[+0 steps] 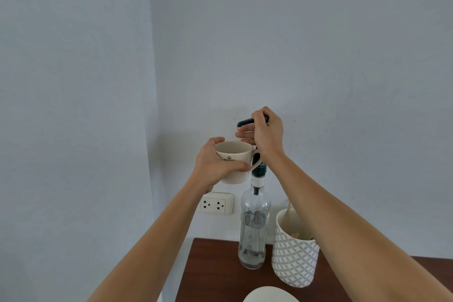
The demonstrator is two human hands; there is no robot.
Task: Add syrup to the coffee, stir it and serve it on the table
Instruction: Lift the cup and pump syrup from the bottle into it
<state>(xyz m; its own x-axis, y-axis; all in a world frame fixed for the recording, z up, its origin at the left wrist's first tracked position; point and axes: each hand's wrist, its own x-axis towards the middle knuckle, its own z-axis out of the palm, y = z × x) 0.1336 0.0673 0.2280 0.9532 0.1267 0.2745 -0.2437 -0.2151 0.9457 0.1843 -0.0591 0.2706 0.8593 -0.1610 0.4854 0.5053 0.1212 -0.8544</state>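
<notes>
Syrup bottle (255, 225) stands on the wooden table (215, 274), right hand (266, 133) clamped on its dark pump (245, 122), left hand (215, 167) gripping a cream mug (232, 154) seemingly beneath the spout.

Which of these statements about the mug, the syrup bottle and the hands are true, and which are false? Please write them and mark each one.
1. The left hand holds the cream mug in the air beside the pump. True.
2. The right hand rests flat on the table. False: it grips the dark pump head on top of the bottle.
3. The clear syrup bottle stands upright on the brown table. True.
4. The patterned cup stands to the left of the bottle. False: it stands to its right.
5. A wall socket shows below the mug. True.
</notes>
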